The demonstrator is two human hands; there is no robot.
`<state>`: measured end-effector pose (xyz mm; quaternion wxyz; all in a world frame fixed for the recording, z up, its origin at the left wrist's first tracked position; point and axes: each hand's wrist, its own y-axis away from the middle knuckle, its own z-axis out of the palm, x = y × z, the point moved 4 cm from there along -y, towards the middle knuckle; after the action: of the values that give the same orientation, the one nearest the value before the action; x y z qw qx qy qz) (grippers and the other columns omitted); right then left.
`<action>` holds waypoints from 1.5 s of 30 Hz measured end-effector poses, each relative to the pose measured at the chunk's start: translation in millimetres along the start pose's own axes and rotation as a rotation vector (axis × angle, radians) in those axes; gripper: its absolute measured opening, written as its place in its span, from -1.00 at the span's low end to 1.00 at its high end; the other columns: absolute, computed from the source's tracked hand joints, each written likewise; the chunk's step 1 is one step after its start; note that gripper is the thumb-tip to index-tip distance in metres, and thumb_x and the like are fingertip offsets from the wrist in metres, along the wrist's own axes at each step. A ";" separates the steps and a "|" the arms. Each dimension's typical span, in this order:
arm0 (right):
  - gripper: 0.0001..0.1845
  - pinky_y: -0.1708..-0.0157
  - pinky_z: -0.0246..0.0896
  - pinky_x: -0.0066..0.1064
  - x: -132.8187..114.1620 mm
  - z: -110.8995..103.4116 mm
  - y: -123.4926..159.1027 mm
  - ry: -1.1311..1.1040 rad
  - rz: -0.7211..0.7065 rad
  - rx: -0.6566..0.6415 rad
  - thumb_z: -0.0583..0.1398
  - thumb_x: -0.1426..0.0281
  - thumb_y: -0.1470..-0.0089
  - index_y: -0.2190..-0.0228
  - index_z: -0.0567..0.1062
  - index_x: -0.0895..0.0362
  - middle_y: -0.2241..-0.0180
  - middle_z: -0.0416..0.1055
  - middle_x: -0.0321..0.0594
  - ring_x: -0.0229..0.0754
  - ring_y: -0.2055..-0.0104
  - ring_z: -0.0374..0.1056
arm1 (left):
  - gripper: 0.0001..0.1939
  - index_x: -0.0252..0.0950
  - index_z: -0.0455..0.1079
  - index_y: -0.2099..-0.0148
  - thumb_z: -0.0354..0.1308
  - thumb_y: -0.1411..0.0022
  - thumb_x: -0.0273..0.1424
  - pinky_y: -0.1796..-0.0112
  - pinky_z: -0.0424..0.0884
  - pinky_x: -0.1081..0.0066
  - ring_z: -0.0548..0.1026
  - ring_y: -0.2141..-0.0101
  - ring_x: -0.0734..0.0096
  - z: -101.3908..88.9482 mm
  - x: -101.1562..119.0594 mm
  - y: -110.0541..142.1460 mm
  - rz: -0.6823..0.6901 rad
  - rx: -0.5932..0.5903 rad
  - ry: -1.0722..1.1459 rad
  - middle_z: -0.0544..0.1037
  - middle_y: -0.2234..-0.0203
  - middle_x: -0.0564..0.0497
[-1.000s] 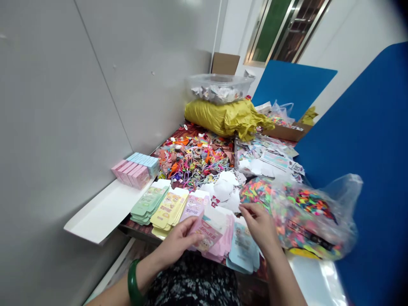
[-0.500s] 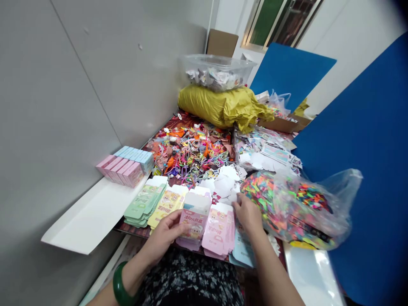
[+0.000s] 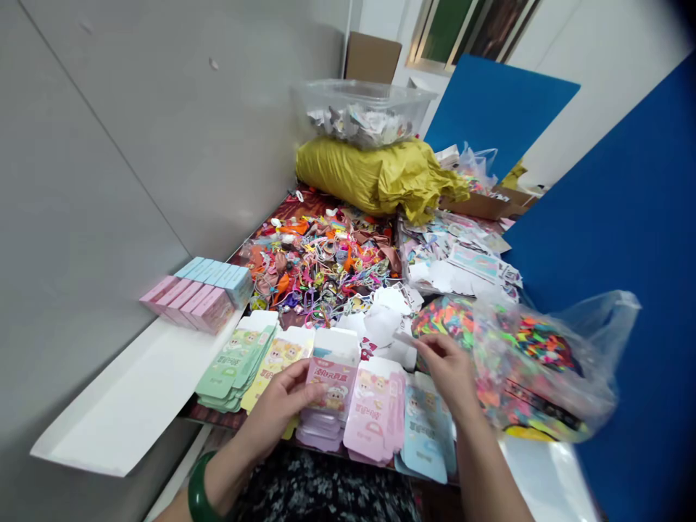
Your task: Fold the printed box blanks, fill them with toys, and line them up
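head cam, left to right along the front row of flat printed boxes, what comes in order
green box blanks → yellow box blanks → pink-and-lilac stack at the left hand → pink box blanks → pale blue box blanks → clear plastic bag of multicoloured pieces

The left hand [image 3: 280,409] is curling inward with its fingers [image 3: 304,373] bunched forward, while the left wrist [image 3: 231,464] is angling up from the bottom edge (a green bangle [image 3: 199,489] is circling it). The right hand [image 3: 449,373] is bending downward at the wrist, its fingertips [image 3: 427,346] pinching together, and the right forearm [image 3: 489,467] is rising from below.
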<state>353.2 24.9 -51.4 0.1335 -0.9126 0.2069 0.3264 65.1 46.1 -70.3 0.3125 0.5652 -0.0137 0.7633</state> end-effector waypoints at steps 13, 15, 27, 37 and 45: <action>-0.82 0.47 0.29 -0.47 -31.9 -11.3 -5.6 -0.675 0.008 0.011 0.38 0.30 0.17 0.50 0.54 0.11 0.54 0.47 -0.29 -0.27 0.49 0.36 | -0.64 -0.29 0.46 0.06 0.30 -0.07 -0.32 0.15 0.43 0.33 0.52 0.18 0.23 9.2 9.7 -19.4 0.009 0.007 -0.128 0.60 0.17 -0.07; -0.78 0.45 0.29 -0.47 -38.0 -10.9 -2.9 -0.728 0.017 0.057 0.38 0.32 0.15 0.39 0.54 0.09 0.52 0.48 -0.31 -0.28 0.48 0.37 | -0.65 -0.29 0.47 0.06 0.29 -0.07 -0.33 0.16 0.42 0.32 0.51 0.17 0.22 12.3 10.8 -22.2 0.033 0.008 -0.207 0.59 0.17 -0.07; -0.92 0.42 0.20 -0.39 -93.2 -8.8 20.9 -0.310 -0.454 0.056 0.22 0.40 -0.10 0.32 0.53 0.07 0.31 0.47 -0.21 -0.20 0.32 0.33 | -0.64 -0.25 0.47 0.03 0.28 -0.09 -0.38 0.05 0.37 0.29 0.50 0.11 0.21 36.4 9.2 -31.6 0.117 -0.039 -0.220 0.59 0.14 -0.02; -0.84 0.13 0.29 -0.25 -86.1 -11.6 29.8 -0.256 -0.537 -0.105 0.20 0.44 -0.11 0.32 0.59 0.02 0.12 0.45 -0.14 -0.10 0.06 0.35 | -0.66 -0.24 0.49 0.07 0.29 -0.06 -0.35 0.05 0.41 0.30 0.53 0.11 0.18 44.4 4.0 -32.2 0.102 -0.048 -0.224 0.61 0.14 -0.02; -0.77 0.18 0.25 -0.28 15.0 -101.9 -21.7 0.158 -0.006 0.345 0.13 0.32 -0.10 0.33 0.57 0.11 0.26 0.53 -0.10 -0.06 0.20 0.41 | -0.57 -0.26 0.48 0.06 0.31 -0.02 -0.20 -0.01 0.41 0.21 0.52 0.06 0.07 23.9 3.5 -30.4 0.012 0.090 -0.312 0.61 0.10 -0.07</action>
<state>428.9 1.0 17.8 0.2722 -0.8995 0.2671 0.2131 99.9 63.2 -68.8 0.2763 0.6903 -0.0311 0.6680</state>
